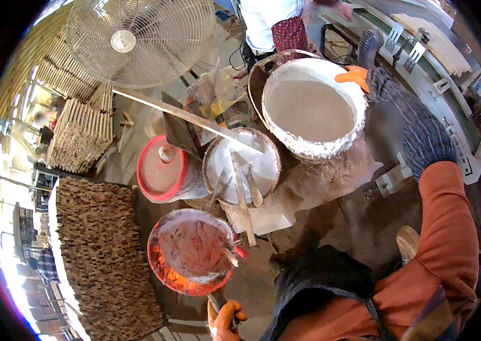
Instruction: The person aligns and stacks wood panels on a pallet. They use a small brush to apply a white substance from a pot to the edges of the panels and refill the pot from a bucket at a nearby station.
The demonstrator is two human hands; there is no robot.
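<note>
My right hand, in a grey knit glove with orange fingers, is closed over the right rim of a large white bucket of brownish-grey paste. White residue crusts the bucket's outside. Low in the view, my orange-gloved left hand wraps round the dark handle of a tool. Its far end meets the rim of a red-orange bucket, and I cannot make out its working end. That bucket is smeared with paste and has brush-like handles at its right side.
A round pan of whitish material holds a wooden stick and smaller tools. A red-rimmed bucket and a long wooden strip are beside it. A large fan, stacked wood, a machine and another person surround me.
</note>
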